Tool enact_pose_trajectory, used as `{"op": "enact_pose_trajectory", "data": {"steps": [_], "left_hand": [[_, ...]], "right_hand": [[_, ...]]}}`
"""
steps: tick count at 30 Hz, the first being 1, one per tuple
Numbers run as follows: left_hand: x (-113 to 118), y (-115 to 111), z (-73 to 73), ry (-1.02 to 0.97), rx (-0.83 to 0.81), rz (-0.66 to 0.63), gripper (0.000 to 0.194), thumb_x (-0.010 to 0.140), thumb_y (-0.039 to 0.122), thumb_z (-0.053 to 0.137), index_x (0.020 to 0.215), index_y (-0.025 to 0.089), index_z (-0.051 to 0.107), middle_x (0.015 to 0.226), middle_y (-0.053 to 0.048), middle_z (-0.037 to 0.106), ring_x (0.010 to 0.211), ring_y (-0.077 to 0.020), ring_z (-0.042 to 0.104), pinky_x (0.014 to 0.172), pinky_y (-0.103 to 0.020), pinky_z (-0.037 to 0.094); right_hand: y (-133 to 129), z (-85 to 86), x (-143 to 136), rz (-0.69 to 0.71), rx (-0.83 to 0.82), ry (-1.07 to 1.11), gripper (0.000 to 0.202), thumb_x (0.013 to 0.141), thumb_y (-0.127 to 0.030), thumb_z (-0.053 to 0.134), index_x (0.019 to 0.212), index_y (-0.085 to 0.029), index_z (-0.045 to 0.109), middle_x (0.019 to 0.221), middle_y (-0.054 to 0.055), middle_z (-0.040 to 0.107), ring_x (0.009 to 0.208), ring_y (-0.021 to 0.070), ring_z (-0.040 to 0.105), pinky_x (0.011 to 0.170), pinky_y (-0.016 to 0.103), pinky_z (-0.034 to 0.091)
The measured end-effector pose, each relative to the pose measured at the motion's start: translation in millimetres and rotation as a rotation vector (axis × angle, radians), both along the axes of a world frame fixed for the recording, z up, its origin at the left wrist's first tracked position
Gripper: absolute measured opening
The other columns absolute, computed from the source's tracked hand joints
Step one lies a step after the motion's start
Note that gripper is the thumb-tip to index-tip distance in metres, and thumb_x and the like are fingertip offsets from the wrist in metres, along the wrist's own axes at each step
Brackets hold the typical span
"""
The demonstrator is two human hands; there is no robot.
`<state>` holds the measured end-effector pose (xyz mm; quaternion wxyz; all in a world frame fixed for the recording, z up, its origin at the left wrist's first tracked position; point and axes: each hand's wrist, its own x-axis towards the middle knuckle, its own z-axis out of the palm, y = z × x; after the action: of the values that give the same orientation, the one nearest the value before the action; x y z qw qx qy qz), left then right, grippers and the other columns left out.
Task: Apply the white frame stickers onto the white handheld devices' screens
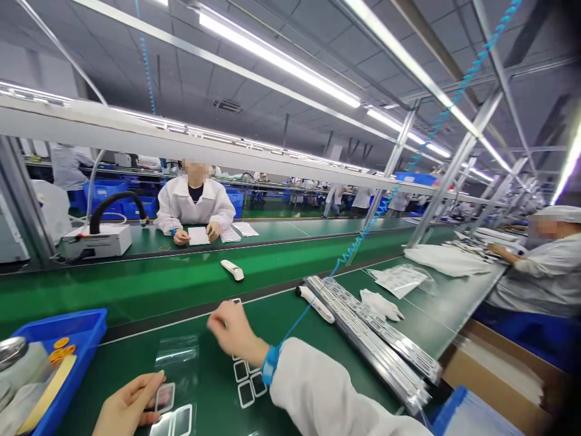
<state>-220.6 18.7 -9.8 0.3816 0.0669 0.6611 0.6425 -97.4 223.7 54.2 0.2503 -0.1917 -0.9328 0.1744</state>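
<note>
My left hand (131, 404), at the lower left, pinches a white-rimmed square frame (165, 398) between thumb and fingers. Beneath and beyond it lies a clear plastic film (178, 351), and another white-rimmed square (183, 420) is close by. My right hand (235, 332) is above the green table, fingers curled together and slightly blurred; what they hold, if anything, is hidden. Several white square frames (246, 393) lie joined in a sheet under my right wrist, partly covered by it. A blue wrist strap (271, 364) with a coiled cord circles that wrist.
A blue tray (86, 357) with orange rings (62, 350) stands at left. A white handheld device (233, 270) lies on the green conveyor (149, 284); another (316, 304) rests beside long strips of frames (367, 339). A co-worker (195, 203) sits opposite, another (540, 260) at right.
</note>
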Motion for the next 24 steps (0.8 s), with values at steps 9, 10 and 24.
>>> {"op": "enact_pose_trajectory", "data": {"steps": [9,10,24], "left_hand": [[-9.2,-4.2,-19.4,-0.043,0.073,0.107,0.06,0.034,0.041,0.09,0.083,0.011,0.073,0.082,-0.01,0.075,0.074,-0.0268,0.071,0.056,-0.029,0.061],[-9.0,-4.2,-19.0,-0.047,0.083,0.106,0.06,0.035,0.041,0.09,0.084,0.01,0.073,0.082,-0.01,0.075,0.074,-0.0264,0.071,0.056,-0.029,0.061],[18.4,2.3,14.9,0.176,0.195,0.151,0.04,0.053,0.045,0.084,0.069,0.011,0.069,0.057,-0.006,0.069,0.052,-0.0175,0.066,0.048,-0.024,0.055]], "right_hand": [[-72.8,-21.8,4.3,0.204,0.193,-0.131,0.012,0.09,-0.028,0.057,0.089,-0.022,0.067,0.084,0.0,0.065,0.081,0.016,0.053,0.071,0.03,0.032],[-72.4,-22.6,3.1,0.192,0.182,-0.136,0.012,0.09,-0.029,0.057,0.089,-0.022,0.067,0.085,0.0,0.066,0.082,0.0162,0.053,0.072,0.03,0.032],[-71.4,-22.5,1.7,0.214,-0.061,-0.083,0.016,0.09,-0.011,0.055,0.079,-0.018,0.064,0.081,0.001,0.066,0.082,0.0162,0.057,0.073,0.029,0.032]]}}
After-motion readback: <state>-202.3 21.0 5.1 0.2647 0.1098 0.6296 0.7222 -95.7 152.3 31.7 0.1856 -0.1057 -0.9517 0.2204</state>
